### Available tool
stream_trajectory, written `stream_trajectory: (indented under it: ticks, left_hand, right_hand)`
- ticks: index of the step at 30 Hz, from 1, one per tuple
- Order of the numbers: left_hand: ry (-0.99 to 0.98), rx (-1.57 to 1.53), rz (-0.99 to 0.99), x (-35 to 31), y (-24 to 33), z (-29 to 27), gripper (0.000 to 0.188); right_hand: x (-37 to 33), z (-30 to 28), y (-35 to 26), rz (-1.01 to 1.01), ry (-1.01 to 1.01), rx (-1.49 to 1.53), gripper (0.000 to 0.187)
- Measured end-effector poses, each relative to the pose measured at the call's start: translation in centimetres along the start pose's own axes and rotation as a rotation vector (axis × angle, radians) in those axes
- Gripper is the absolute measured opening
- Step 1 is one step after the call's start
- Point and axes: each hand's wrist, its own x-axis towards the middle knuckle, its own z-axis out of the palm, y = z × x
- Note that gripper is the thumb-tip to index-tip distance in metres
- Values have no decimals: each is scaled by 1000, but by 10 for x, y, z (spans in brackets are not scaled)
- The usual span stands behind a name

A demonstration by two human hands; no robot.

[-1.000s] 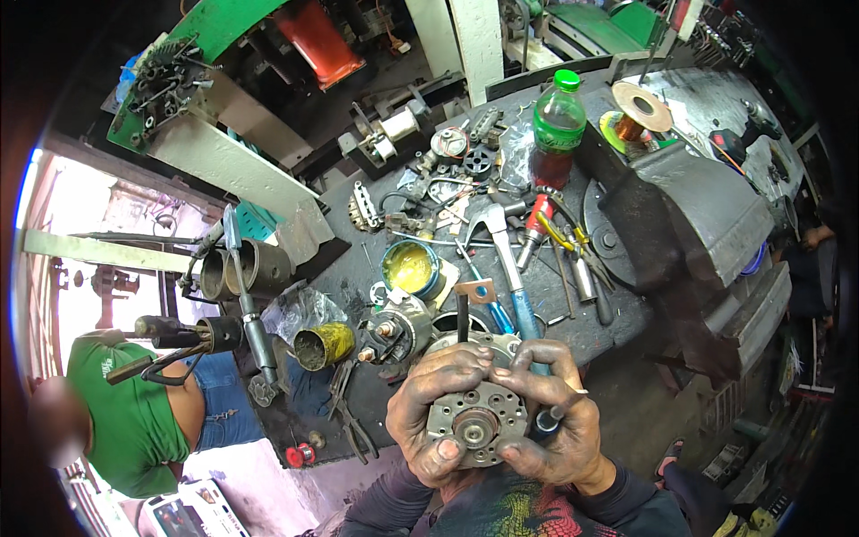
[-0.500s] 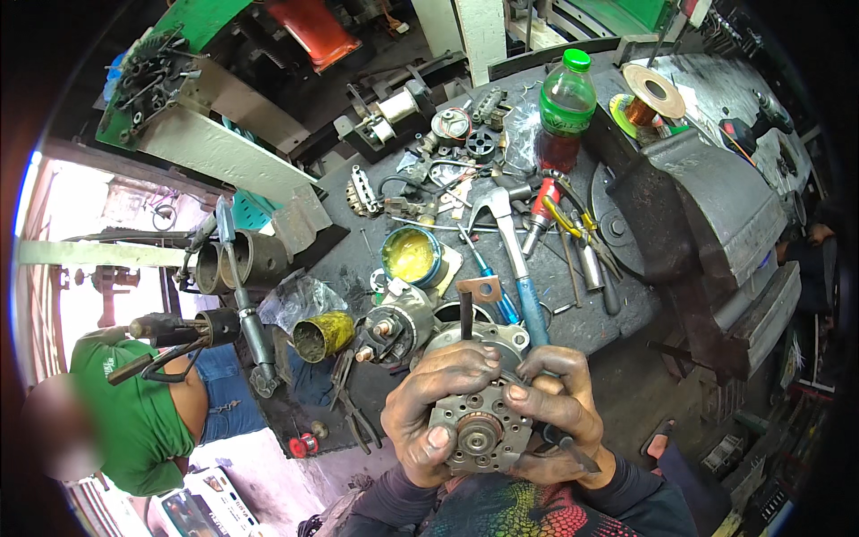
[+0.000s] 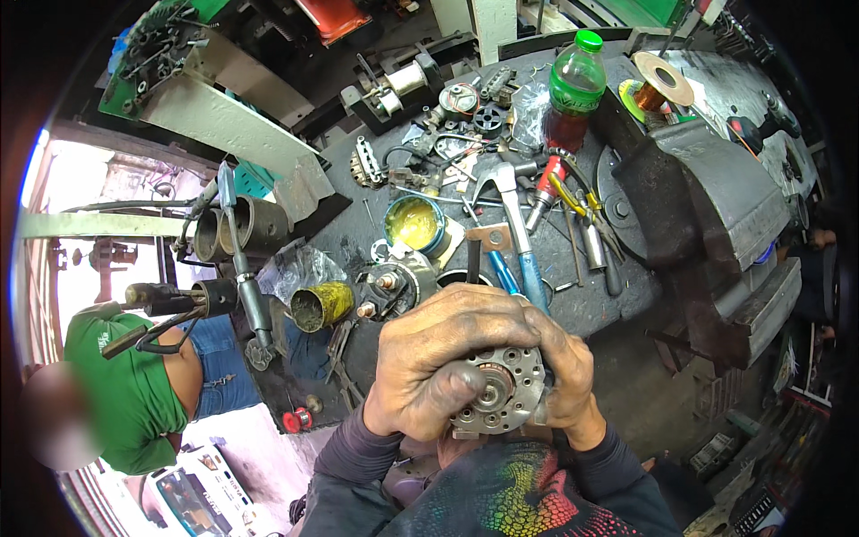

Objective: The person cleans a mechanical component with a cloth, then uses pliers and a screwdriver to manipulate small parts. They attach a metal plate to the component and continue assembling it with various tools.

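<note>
Close in front of me, both hands grip a round metal motor part (image 3: 522, 392). Its face carries a ring of small holes and a copper-toned ring around a central shaft end. My left hand (image 3: 429, 358) wraps over the top and left side, its thumb lying across the face near the centre. On the right side my right hand (image 3: 573, 376) is closed around the edge, with its fingertips mostly hidden behind. Just beyond my knuckles a dark strip stands up beside a copper tab with a hole (image 3: 490, 237). What holds up this strip is hidden.
On the bench beyond lie a hammer (image 3: 517, 219), a blue-handled screwdriver (image 3: 503, 273), yellow-handled pliers (image 3: 565, 192) and a grease tin (image 3: 440, 234). A green-capped bottle (image 3: 573, 94) stands farther back. A yellow can (image 3: 333, 304) sits left, and a person in green (image 3: 125, 385) is beyond the bench.
My left hand has shifted up and over the part, its thumb now across the face. The part has moved slightly up and right. A dark rod seen by my right hand no longer shows.
</note>
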Motion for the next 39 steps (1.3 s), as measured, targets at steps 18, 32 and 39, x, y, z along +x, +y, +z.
stream_trajectory:
  ticks: [18, 32, 39]
  left_hand:
    - [369, 78, 25, -14, -6, 22, 60]
    - [530, 426, 371, -79, -3, 41, 32]
    - [467, 146, 201, -82, 6, 34, 37]
  right_hand:
    - [35, -15, 28, -74, -267, 135, 111]
    - [-106, 41, -86, 419, 396, -51, 45]
    - [-92, 53, -94, 254, 471, -274, 34]
